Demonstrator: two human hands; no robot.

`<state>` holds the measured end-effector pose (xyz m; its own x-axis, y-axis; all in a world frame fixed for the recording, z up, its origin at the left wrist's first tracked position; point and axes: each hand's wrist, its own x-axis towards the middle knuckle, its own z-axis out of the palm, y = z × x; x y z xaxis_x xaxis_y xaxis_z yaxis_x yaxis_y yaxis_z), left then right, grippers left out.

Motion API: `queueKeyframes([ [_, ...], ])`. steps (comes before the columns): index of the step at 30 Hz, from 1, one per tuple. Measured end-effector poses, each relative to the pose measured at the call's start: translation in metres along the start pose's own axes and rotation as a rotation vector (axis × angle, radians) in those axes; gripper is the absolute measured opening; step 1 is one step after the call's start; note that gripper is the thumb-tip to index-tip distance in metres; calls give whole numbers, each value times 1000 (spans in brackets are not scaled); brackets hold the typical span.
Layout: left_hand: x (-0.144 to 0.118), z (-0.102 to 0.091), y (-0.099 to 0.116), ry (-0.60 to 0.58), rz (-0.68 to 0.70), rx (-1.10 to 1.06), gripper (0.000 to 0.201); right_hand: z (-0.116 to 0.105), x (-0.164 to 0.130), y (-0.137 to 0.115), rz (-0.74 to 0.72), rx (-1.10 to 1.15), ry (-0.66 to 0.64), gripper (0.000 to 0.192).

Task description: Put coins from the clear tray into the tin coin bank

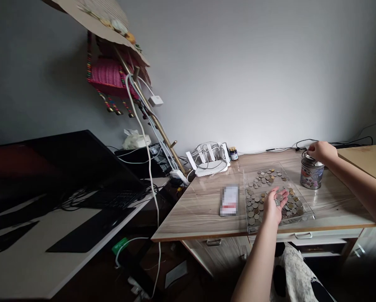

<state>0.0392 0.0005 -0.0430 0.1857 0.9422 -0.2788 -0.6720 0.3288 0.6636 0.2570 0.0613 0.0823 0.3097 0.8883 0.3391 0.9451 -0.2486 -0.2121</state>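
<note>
My left hand is turned palm up above a clear plastic tray. A few coins rest in its palm and against its slightly curled fingers. Many more silver and brass-coloured coins lie spread over the tray in loose clusters. To the right stands a round metal tin with a printed floral pattern and a wire handle. My right hand is over the tin's top, its fingers bent and pinched together at the upper rim. What those fingers hold, if anything, is hidden.
A phone with a blurred screen lies left of the tray. Behind are a white router with tangled cables and a small dark jar. Further left, a laptop sits on another desk beside a leaning rack.
</note>
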Motion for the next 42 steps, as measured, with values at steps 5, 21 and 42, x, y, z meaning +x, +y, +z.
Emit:
queueKeyframes([
  [5, 2, 0, 1, -22, -17, -40, 36, 13, 4, 12, 31, -66, -35, 23],
  [21, 0, 2, 3, 9, -35, -40, 37, 13, -14, -7, -98, -49, 67, 27],
  [42, 7, -1, 1, 44, -83, -124, 32, 52, -85, -46, -476, 471, -174, 15],
])
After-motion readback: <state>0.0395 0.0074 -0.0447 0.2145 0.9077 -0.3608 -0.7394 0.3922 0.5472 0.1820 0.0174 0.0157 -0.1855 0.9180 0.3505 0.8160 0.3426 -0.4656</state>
